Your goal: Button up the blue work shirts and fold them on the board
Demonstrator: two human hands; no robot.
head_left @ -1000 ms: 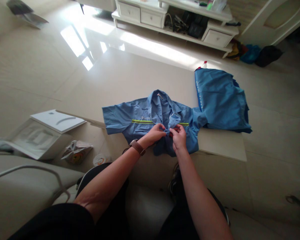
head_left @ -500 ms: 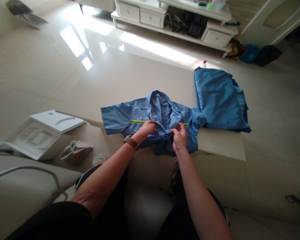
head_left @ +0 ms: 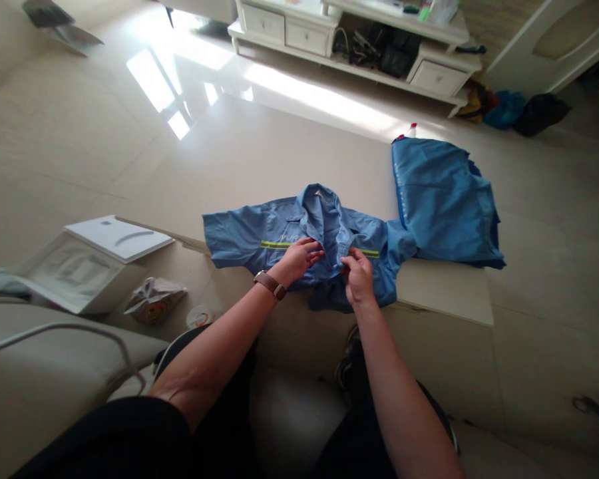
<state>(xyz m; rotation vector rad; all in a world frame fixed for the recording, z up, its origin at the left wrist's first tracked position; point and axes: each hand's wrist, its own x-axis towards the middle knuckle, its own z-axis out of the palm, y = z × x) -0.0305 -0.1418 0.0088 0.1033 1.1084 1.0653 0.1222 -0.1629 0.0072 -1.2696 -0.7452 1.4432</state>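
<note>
A light blue short-sleeved shirt (head_left: 274,229) with a yellow-green stripe lies front up on the low table (head_left: 444,289), its collar at the far side and its front parted at the neck. My left hand (head_left: 302,258) rests on the shirt front just left of the opening, fingers stretched and slightly apart. With thumb and fingers closed, my right hand (head_left: 358,276) pinches the other front edge below the collar. The lower part of the shirt bunches toward me and hangs over the table's near edge. Fingertips are partly hidden in the cloth.
A stack of folded blue clothes (head_left: 444,199) touches the shirt's right sleeve. Behind it stands a red-capped bottle (head_left: 412,130). On the left are an open white box (head_left: 74,279), a plastic bag (head_left: 154,299) and a round tub (head_left: 198,317). A white cabinet (head_left: 307,36) stands beyond.
My left hand has shifted slightly right along the shirt front, and its fingers have straightened. The right hand keeps its pinch on the front edge. The whole view has shifted a little.
</note>
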